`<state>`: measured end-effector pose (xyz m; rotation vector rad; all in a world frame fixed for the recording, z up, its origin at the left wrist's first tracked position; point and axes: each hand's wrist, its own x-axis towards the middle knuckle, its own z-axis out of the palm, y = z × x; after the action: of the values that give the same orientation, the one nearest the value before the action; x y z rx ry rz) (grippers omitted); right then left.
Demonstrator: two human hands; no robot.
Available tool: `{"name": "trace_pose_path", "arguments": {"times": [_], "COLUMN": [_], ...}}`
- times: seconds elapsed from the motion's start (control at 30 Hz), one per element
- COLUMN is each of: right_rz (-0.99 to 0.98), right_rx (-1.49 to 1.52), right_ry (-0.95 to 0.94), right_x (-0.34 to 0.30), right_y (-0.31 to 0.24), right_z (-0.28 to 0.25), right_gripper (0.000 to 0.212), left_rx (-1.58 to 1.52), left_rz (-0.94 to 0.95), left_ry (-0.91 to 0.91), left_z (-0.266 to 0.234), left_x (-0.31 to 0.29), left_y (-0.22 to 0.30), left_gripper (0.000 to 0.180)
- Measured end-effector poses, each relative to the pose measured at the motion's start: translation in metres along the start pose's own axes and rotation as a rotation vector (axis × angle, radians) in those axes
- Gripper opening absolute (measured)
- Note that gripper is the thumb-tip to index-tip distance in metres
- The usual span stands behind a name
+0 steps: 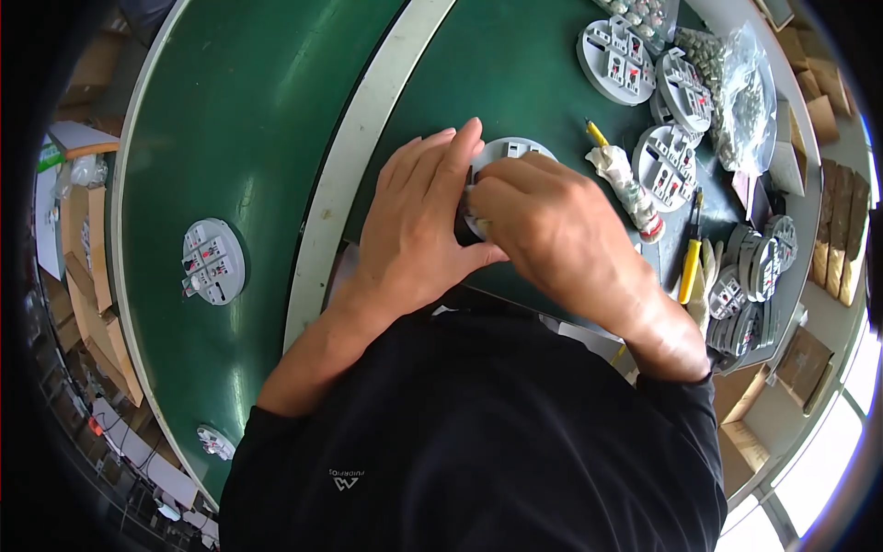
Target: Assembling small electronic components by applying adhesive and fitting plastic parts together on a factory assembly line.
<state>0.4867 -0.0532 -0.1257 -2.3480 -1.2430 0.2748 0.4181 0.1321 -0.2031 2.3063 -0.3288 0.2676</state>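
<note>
Fingers of the left hand (418, 221) lie flat and spread over the round grey socket plate (511, 152), pinning it down on the green bench (248, 120) near its front edge, just right of the white strip (359, 156). The right hand (543, 225) is curled tight over the plate's near rim, fingertips pinched on something small I can't make out.

As for progress, I'd guess this plate is mid-assembly. Finished-looking ones with red and white inserts sit toward the back right corner (618, 51), a stack stands on edge at the right edge (754, 285), and another lies alone on the left part of the bench (213, 262). So a fair batch looks done, this one not yet.

Hard to see: both hands cover most of the plate, so whether its inserts are in is anyone's guess. A clear bag of small parts (745, 97) and a yellow-handled screwdriver (690, 262) lie untouched to the right. The bench's far edges bend away and get cut off.
</note>
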Motion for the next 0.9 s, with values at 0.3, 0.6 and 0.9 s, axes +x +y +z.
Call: {"name": "trace_pose_path", "arguments": {"times": [0.3, 0.6, 0.9], "right_rz": [0.012, 0.293, 0.71], "right_rx": [0.151, -0.011, -0.184], "right_ry": [0.106, 0.31, 0.026], "right_x": [-0.012, -0.044, -0.106], "right_y": [0.003, 0.001, 0.033], "right_z": [0.013, -0.016, -0.031], "right_gripper": [0.029, 0.038, 0.059], "left_rx": [-0.014, 0.005, 0.033], "left_rz": [-0.009, -0.025, -0.054], "left_ry": [0.065, 0.09, 0.052], "left_z": [0.005, 0.007, 0.006], "left_x": [-0.004, -0.006, -0.005], "left_y": [-0.001, -0.004, -0.004], "left_gripper": [0.13, 0.128, 0.126]}}
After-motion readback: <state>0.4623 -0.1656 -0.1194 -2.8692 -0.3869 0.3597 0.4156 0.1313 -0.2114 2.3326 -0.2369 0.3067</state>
